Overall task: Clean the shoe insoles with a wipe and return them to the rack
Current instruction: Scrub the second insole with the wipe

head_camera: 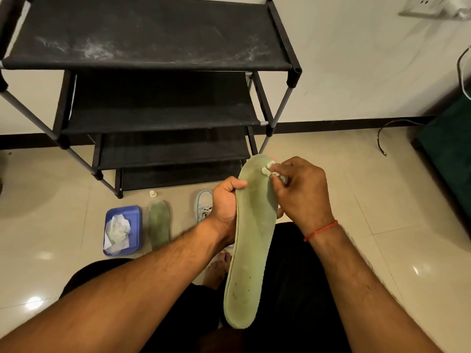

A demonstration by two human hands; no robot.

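Note:
A long green insole point(251, 240) stands nearly upright in front of me, toe end up. My left hand point(225, 202) grips its left edge at mid-length, thumb over the front. My right hand point(302, 189) pinches a small crumpled white wipe point(270, 170) against the insole's upper right part. A second green insole point(159, 224) lies flat on the floor. Behind them stands the black shoe rack point(153, 59) with several bare fabric shelves.
A blue tray point(135, 212) holding crumpled white wipes sits on the tiled floor left of the lying insole. A light blue shoe point(203, 205) is partly hidden behind my left hand. A small white cap point(152, 193) lies near the rack foot. A cable point(382, 138) trails at right.

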